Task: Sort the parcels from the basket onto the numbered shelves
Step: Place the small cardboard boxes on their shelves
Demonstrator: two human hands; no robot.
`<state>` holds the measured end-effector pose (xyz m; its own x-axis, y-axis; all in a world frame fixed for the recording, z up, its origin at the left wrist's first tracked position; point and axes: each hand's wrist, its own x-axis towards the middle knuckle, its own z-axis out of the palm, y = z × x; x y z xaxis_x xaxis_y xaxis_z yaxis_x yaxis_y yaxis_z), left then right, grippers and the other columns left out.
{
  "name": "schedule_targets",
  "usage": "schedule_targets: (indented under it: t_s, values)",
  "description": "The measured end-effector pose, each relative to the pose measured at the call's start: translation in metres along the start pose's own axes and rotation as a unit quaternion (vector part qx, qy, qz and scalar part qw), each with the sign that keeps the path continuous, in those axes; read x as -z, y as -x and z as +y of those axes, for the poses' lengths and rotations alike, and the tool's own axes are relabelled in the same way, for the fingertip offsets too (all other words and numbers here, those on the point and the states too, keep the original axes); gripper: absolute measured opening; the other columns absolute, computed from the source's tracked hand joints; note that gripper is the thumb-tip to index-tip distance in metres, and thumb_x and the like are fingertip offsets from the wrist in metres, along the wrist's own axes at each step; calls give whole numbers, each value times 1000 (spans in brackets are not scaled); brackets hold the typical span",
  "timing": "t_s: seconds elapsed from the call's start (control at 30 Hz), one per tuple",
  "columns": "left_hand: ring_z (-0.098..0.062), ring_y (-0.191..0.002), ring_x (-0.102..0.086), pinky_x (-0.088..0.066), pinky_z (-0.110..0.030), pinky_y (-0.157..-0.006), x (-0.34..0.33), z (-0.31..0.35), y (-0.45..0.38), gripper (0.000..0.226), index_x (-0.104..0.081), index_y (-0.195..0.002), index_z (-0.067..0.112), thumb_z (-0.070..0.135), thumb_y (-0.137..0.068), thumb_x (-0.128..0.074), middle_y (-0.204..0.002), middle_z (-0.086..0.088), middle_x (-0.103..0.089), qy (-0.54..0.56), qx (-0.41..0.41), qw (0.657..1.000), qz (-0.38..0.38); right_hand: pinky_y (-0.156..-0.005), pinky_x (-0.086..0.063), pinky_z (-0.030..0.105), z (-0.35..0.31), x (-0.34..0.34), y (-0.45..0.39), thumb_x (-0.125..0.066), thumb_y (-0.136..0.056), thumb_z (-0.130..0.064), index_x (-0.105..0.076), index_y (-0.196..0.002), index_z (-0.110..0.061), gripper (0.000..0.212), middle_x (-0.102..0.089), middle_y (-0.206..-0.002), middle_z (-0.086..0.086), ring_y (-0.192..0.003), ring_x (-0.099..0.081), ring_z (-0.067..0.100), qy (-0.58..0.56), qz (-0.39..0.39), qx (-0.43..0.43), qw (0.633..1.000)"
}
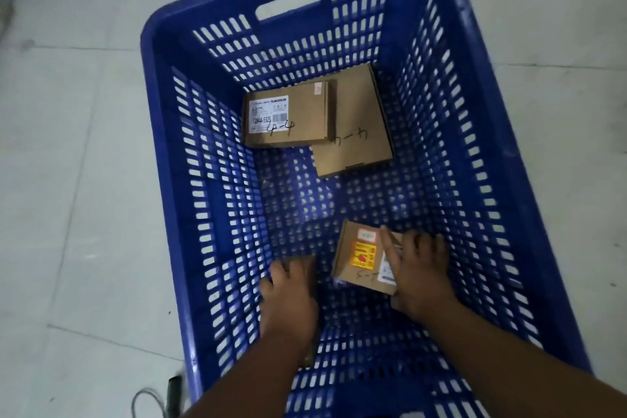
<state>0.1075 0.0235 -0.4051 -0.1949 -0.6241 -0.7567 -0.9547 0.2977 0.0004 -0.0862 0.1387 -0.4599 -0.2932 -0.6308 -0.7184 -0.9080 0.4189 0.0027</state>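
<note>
A blue slotted plastic basket [163, 153] stands on the floor. At its far end lie two flat cardboard parcels, one with a white label [288, 119] overlapping a plain one [359, 132]; both carry handwritten "4-4". Near the front, my right hand [417, 271] grips a small parcel with a yellow-red sticker [356, 258], thumb across its top and fingers curled over its right edge. My left hand [288, 295] lies over another brown parcel [305, 263], fingers curled over its far edge; most of that parcel is hidden under the hand.
Pale tiled floor [74, 180] surrounds the basket. A grey cable and a dark plug [173, 394] lie on the floor at the basket's near left corner. The middle of the basket floor [305, 200] holds nothing.
</note>
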Motion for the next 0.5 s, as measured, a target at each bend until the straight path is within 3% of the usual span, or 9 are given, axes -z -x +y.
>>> schedule_targets:
  t_s: [0.1,0.17,0.37,0.5]
  values:
    - [-39,-143,-31,-40,-45,-111,4,3,7,72,-26,-156,25,20,-96,-65,-162,-11,-20,32,4,999,-12,-109,-29,63,-5,31,22,-70,-60,-65,11,-161,-20,138,-33,-142,25,-125,-36,45,-85,41,-25,995]
    - [-40,-148,-29,-38,-45,-113,7,7,12,74,-28,-157,25,18,-94,-67,-167,-12,-17,49,5,999,-20,-105,-36,57,-7,50,40,-66,-58,-67,15,-159,-21,138,-37,-138,22,-121,-40,41,-145,64,-47,986]
    - [-48,-146,-28,-47,-53,-106,29,31,5,64,-28,-159,28,21,-104,-60,-166,-17,-13,41,62,997,-38,-111,-36,50,3,101,87,-62,-66,-76,30,-153,-25,137,-25,-143,12,-130,-33,31,-253,106,-77,959]
    - [-44,-139,-40,-52,-52,-100,17,40,-13,62,-32,-154,24,38,-101,-62,-155,-18,-40,45,116,992,-30,-116,-30,51,6,111,101,-59,-69,-80,34,-151,-29,134,-24,-148,12,-137,-30,31,-254,138,-63,955]
